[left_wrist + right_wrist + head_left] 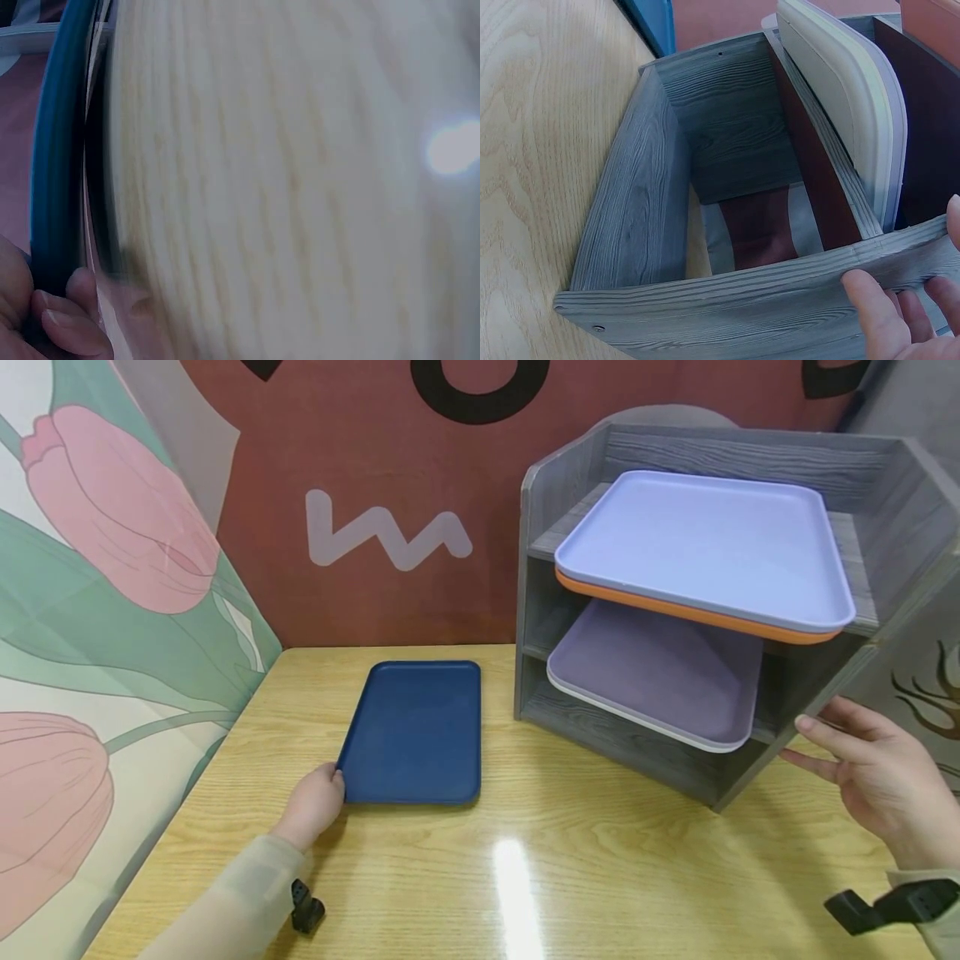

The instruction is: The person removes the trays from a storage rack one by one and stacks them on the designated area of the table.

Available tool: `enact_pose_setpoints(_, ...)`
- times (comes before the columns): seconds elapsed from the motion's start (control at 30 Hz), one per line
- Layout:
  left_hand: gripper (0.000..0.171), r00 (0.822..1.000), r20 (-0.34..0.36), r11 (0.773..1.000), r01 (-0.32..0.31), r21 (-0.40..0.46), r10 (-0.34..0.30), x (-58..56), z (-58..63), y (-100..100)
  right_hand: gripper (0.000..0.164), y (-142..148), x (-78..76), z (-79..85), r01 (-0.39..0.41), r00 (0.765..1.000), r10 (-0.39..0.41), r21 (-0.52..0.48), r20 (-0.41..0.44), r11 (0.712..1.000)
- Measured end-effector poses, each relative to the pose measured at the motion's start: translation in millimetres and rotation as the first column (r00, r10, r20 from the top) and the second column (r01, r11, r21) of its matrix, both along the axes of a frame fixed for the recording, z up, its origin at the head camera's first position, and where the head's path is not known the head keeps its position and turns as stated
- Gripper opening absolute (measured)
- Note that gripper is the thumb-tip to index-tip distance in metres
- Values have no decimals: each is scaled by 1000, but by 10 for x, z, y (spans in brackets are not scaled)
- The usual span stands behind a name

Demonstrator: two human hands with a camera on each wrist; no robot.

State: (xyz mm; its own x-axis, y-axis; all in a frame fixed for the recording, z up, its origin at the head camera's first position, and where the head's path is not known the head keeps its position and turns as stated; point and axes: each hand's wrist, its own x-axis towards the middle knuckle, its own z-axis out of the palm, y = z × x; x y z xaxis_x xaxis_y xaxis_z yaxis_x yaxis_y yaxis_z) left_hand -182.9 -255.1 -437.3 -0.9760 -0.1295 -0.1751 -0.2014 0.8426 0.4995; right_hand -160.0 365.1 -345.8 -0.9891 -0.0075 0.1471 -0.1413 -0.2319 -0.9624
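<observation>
My left hand (311, 806) pinches the near left corner of a dark blue tray (416, 735), low over the table at centre left. In the left wrist view, the tray's edge (56, 150) stands between thumb and curled fingers (75, 326). At the right, my right hand (881, 768) touches the outer side of a grey wooden shelf rack (630, 743), its fingers fairly straight. The right wrist view shows its fingertips (866, 292) against the side panel, close to the front edge.
On the rack's top level, a light lavender tray (705, 547) lies over an orange tray (697, 606). The middle shelf bears a purple-grey tray (652, 672) with a pale one beneath, both jutting forward. A patterned cloth (360, 593) hangs behind the wooden table (600, 868).
</observation>
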Motion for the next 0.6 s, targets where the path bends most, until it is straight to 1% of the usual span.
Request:
enact_pose_setpoints(0.1, 45, 1000, -8, 1000, 6, -31, -6, -1, -1, -5, 23, -5, -3, 0, 11, 1000, -11, 18, -1, 1000)
enact_pose_setpoints(0.27, 44, 1000, -11, 998, 17, -61, -18, -4, -4, -22, 21, -9, -1, -1, 25, 1000, -24, 44, -2, 999)
enact_pose_setpoints(0.43, 41, 999, -20, 996, 24, -81, -25, -20, -22, -55, 29, -11, 7, -3, 26, 1000, -26, 42, 2, 999)
enact_pose_setpoints(0.5, 41, 1000, -19, 996, 21, -82, -23, -25, -25, -62, 29, -9, 10, 2, 18, 1000, -19, 34, 10, 999)
enact_pose_setpoints(0.6, 39, 1000, -19, 997, 23, -80, -25, -29, -33, -69, 23, -8, 11, 6, 19, 1000, -20, 35, 17, 999)
